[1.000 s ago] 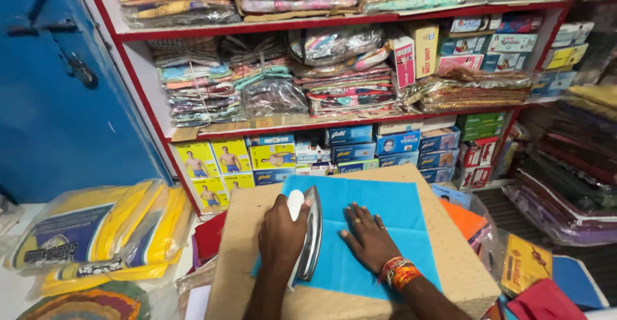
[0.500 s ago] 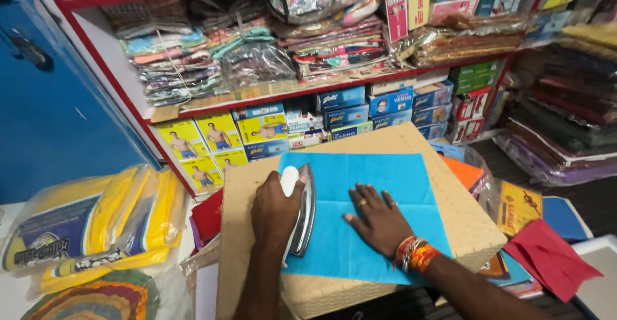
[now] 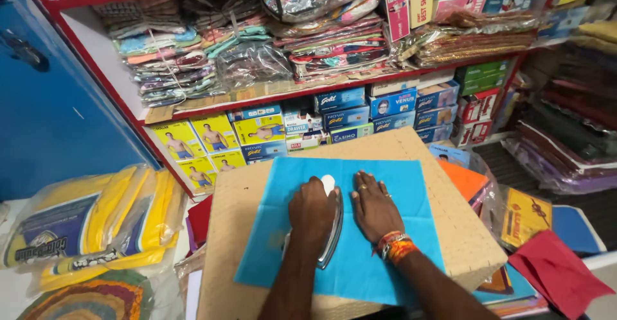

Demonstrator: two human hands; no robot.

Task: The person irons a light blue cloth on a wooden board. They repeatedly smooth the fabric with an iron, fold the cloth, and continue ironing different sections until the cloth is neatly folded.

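A bright blue cloth [image 3: 405, 198] lies flat on a tan padded board [image 3: 463, 236]. My left hand [image 3: 312, 214] is closed round the handle of a metal clothes iron [image 3: 332, 227] that rests on the middle of the cloth. Just to its right, my right hand [image 3: 373, 207] lies palm down on the cloth with fingers spread; it wears rings and an orange and red wrist thread.
Red-edged shelves [image 3: 308, 88] behind the board carry folded, plastic-wrapped fabrics and rows of small boxes. Yellow plastic packets [image 3: 96, 220] lie at the left beside a blue door [image 3: 45, 101]. Orange cloth [image 3: 466, 180], a red cloth [image 3: 556, 272] and more packets sit at the right.
The iron and my left hand have moved right, closer to my right hand. The view has tilted down and come nearer to the board.
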